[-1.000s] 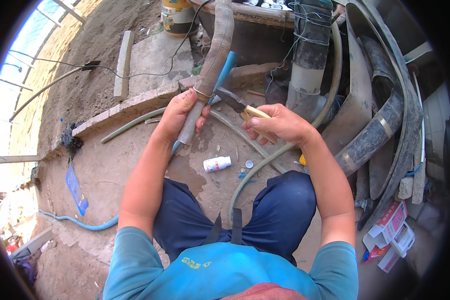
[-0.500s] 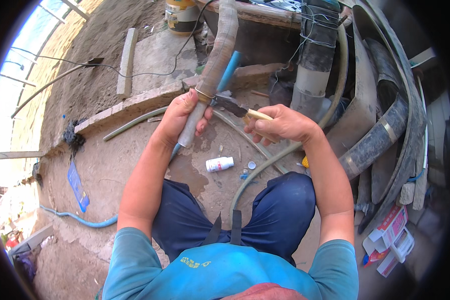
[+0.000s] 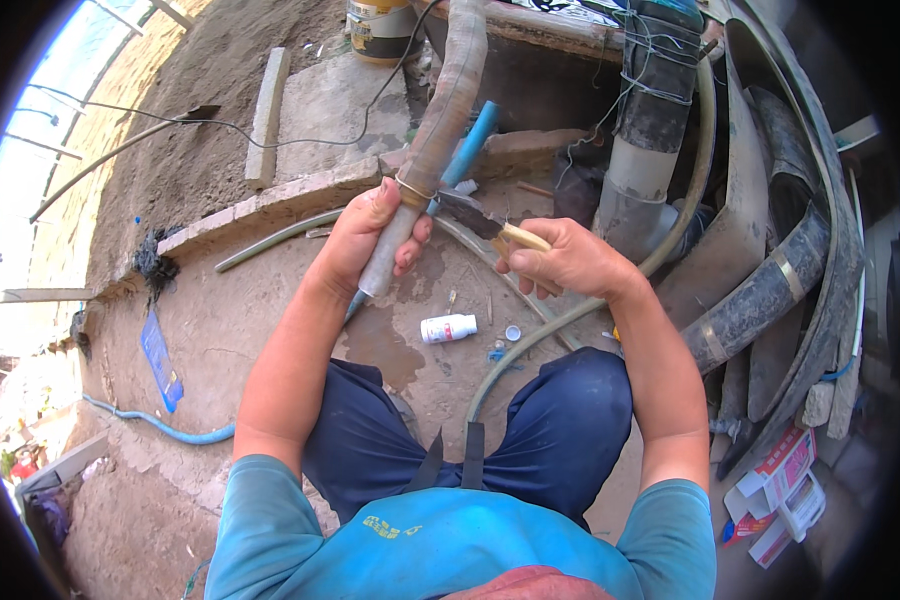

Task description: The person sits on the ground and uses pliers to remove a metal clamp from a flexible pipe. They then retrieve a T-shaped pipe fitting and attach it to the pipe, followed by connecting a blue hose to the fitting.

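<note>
My left hand [image 3: 373, 228] is wrapped round the end of a ribbed, brownish flexible hose [image 3: 448, 105], where a smooth grey pipe piece [image 3: 380, 264] comes out of it. A thin wire loop [image 3: 410, 191] circles this joint just above my thumb. In my right hand [image 3: 567, 258] is a pair of pliers [image 3: 523, 237] with pale yellow handles. Their dark jaws point left at the joint; whether they grip the wire there I cannot tell. Beneath the hose, a blue pipe [image 3: 470, 146] slants behind the joint.
On the ground between my knees and hands lie a white bottle [image 3: 449, 328] and a small round cap [image 3: 513, 332]. A greenish hose [image 3: 536, 345] curves past my right knee. Black pipes [image 3: 760, 285] and boards are stacked at right. A low brick edge [image 3: 270, 205] runs across the left.
The view has shifted slightly, so the ground and hose sit a little farther right. Both hands keep their holds, and the pliers stay at the joint.
</note>
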The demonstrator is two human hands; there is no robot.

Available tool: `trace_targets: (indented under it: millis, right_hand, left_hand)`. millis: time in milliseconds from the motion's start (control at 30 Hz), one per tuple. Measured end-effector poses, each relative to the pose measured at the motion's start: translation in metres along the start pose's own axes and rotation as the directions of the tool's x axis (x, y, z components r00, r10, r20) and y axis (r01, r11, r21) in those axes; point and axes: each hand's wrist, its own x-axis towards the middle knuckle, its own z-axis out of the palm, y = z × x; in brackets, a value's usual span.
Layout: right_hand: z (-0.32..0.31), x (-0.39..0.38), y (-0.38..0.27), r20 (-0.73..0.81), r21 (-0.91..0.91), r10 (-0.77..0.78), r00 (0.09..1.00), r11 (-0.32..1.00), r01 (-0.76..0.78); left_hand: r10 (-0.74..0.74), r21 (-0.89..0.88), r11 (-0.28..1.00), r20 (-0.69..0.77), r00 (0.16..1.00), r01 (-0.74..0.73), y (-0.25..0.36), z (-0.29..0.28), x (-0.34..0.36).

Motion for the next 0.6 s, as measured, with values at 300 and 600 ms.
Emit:
trace_targets:
  millis: [300,600]
  right_hand:
    - [0.0058,-0.0061,-0.0018,-0.05,0.012,-0.044,0.998,0.999,0.044]
    - [0.0025,-0.0036,-0.0013,-0.005,-0.013,-0.028,1.0,1.0,0.028]
  left_hand:
    - [-0.002,-0.013,1.0,0.02,1.0,0.002,0.0011,0.0017,0.0021]
    - [-0.01,-0.077,0.997,0.065,0.998,0.015,0.0036,0.0007,0.0036]
